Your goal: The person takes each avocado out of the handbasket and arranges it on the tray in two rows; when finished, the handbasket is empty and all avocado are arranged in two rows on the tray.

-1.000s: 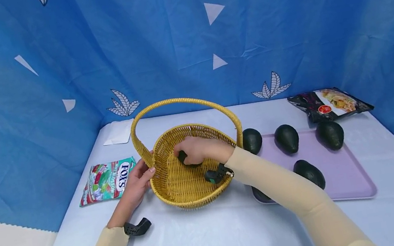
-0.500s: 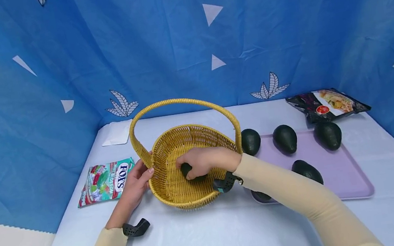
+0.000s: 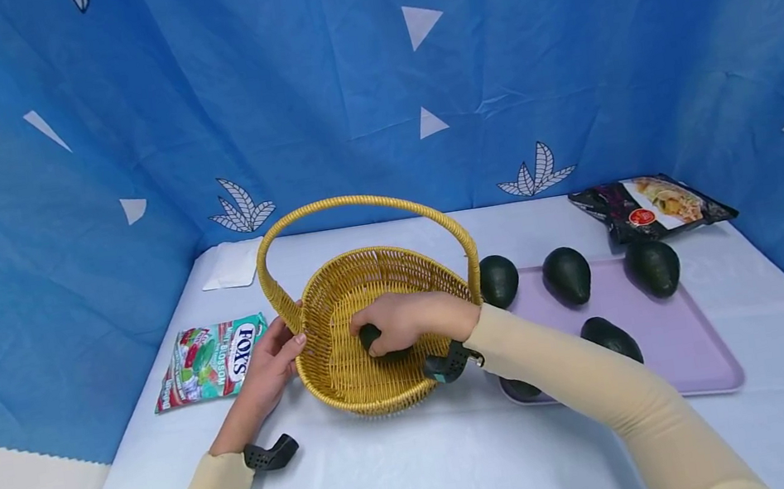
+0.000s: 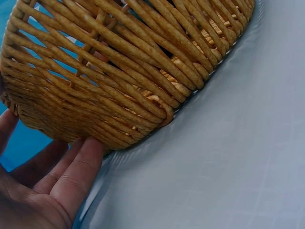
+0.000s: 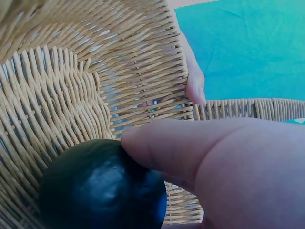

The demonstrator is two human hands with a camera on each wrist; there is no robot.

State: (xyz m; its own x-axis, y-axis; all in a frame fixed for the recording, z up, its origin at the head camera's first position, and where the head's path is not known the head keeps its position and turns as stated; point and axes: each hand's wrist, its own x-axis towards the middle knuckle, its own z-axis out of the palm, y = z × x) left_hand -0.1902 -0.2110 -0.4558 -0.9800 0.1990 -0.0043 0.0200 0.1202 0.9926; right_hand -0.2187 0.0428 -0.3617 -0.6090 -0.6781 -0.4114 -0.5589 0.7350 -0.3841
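Observation:
A yellow wicker basket (image 3: pixel 369 402) with a tall arched handle stands mid-table. My left hand (image 3: pixel 275 364) holds its left side near the handle's base, thumb at the rim. In the left wrist view, the fingers (image 4: pixel 81 167) of that hand press against the outer weave from below. Inside the basket my right hand (image 3: pixel 399 323) grips a dark green avocado (image 5: pixel 102 186) low over the woven floor. The thumb lies along the fruit in the right wrist view; the other fingers are mostly hidden.
To the right, a lilac tray (image 3: pixel 703 368) carries several avocados (image 3: pixel 568 276), partly behind the right sleeve. A black food pouch (image 3: pixel 653 206) lies at the back right. Left of the basket lie a FOX'S candy bag (image 3: pixel 213 361) and a white packet (image 3: pixel 233 264). A blue curtain hangs behind.
My right hand has come slightly lower and toward me inside the basket, with the avocado. Over the last half second it has stayed put. The left hand has kept its place on the basket.

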